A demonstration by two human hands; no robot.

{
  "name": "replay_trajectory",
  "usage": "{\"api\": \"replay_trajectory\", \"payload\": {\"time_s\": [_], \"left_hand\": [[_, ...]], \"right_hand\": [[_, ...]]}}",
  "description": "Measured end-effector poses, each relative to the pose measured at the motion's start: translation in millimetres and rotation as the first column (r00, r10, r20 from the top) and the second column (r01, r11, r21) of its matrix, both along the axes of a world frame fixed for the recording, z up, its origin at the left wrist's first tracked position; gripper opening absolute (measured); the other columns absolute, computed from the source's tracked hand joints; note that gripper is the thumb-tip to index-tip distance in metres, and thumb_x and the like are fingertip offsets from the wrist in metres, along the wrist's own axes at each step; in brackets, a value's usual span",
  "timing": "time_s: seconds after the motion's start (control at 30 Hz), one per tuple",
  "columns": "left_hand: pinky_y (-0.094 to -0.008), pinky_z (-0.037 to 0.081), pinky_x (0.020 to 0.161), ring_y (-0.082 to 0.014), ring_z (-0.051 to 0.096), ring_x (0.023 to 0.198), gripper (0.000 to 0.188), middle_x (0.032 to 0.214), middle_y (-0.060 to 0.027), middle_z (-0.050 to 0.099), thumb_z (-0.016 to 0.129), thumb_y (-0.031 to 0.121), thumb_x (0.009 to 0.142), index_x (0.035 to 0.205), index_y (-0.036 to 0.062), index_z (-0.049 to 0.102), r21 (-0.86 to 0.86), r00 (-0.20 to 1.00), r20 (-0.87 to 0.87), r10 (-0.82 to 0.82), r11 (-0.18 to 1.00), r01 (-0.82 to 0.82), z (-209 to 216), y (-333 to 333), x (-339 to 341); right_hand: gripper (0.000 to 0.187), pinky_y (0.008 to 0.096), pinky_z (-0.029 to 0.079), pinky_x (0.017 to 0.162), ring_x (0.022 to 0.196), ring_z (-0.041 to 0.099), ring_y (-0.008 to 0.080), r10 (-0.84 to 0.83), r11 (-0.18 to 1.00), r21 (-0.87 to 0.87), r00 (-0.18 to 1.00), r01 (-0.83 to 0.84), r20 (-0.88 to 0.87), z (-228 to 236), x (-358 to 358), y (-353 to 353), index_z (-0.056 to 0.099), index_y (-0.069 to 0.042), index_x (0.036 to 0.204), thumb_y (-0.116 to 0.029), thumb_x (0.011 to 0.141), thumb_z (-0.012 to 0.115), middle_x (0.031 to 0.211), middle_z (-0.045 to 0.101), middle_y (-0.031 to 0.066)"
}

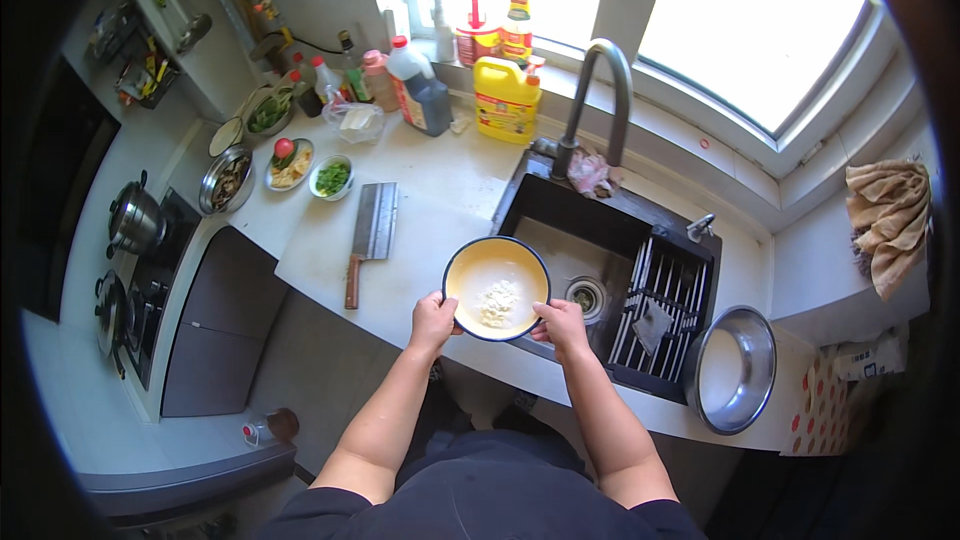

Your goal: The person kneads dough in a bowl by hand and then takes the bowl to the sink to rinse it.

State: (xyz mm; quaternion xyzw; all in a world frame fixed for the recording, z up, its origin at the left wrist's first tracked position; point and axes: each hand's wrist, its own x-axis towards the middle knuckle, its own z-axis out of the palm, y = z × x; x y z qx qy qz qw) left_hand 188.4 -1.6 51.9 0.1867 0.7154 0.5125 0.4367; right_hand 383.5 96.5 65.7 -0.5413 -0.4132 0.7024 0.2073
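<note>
Between my two hands is a round bowl (470, 270), cream inside with a dark rim, held level over the counter's front edge beside the sink. A small heap of white chopped pieces (498, 304) lies in its bottom. My left hand (434, 322) grips the rim at the lower left, fingers closed round it. On the opposite side my right hand (562, 324) is closed on the rim too. A cleaver (376, 222) with a wooden handle rests on the white cutting board (318, 245), left of the bowl.
The black sink (560, 210) has a tall curved faucet (600, 90) and a drying rack (655, 310). A steel basin (735, 370) stands at the right. Left hold a bowl of chopped greens (331, 177), a plate of food (290, 168) and a steel bowl (228, 180); bottles (418, 90) line the back.
</note>
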Motion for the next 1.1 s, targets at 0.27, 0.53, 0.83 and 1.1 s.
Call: {"api": "replay_trajectory", "payload": {"time_s": [0.27, 0.53, 0.83, 1.1], "left_hand": [[-0.0266, 0.051, 0.044, -0.0134, 0.060, 0.053, 0.016, 0.069, -0.0085, 0.062, 0.052, 0.011, 0.084, 0.084, -0.0033, 0.060, 0.008, 0.998, -0.048, 0.039, 0.999, -0.038, -26.1, -26.5, -96.5], [-0.0273, 0.052, 0.044, -0.0146, 0.060, 0.053, 0.018, 0.070, -0.0092, 0.062, 0.054, 0.012, 0.085, 0.088, -0.0044, 0.059, -0.011, 0.999, 0.047, -0.016, 1.000, 0.017, -61.5, -32.4, -145.0], [-0.0220, 0.050, 0.044, -0.0091, 0.058, 0.050, 0.023, 0.073, -0.0044, 0.061, 0.045, 0.019, 0.093, 0.102, 0.0014, 0.056, -0.054, 0.996, 0.087, 0.023, 0.998, -0.018, -35.6, -39.7, -145.5], [-0.0206, 0.047, 0.044, -0.0092, 0.057, 0.050, 0.031, 0.075, -0.0059, 0.062, 0.044, 0.014, 0.093, 0.119, -0.0001, 0.049, -0.029, 0.994, 0.103, 0.025, 0.999, -0.022, -31.0, -42.4, -146.6]], "right_hand": [[0.016, 0.0277, 0.049, 0.048, 0.050, 0.056, 0.0169, 0.079, 0.985, 0.132, 0.974, -0.108, 0.210, -19.1, -108.2, -12.6, 0.062, 0.002, 0.086, -0.012, 0.079, 0.058, 0.066, 0.061, 0.0078], [0.022, 0.0304, 0.050, 0.059, 0.062, 0.060, 0.0173, 0.160, 0.845, 0.445, 0.935, -0.296, 0.317, -30.0, -194.9, -22.3, 0.062, 0.003, 0.097, -0.012, 0.083, 0.054, 0.076, 0.063, 0.0103], [0.016, 0.0281, 0.051, 0.053, 0.058, 0.057, 0.0159, 0.233, 0.961, -0.188, 0.961, -0.204, 0.150, -83.3, -230.2, -6.0, 0.059, 0.002, 0.086, -0.006, 0.087, 0.045, 0.072, 0.059, 0.0077], [0.019, 0.0347, 0.051, 0.055, 0.059, 0.062, 0.0219, 0.323, 0.886, 0.180, 0.848, -0.427, 0.421, -101.2, -234.3, -0.6, 0.060, 0.003, 0.093, -0.009, 0.080, 0.054, 0.071, 0.060, 0.0132]]}}
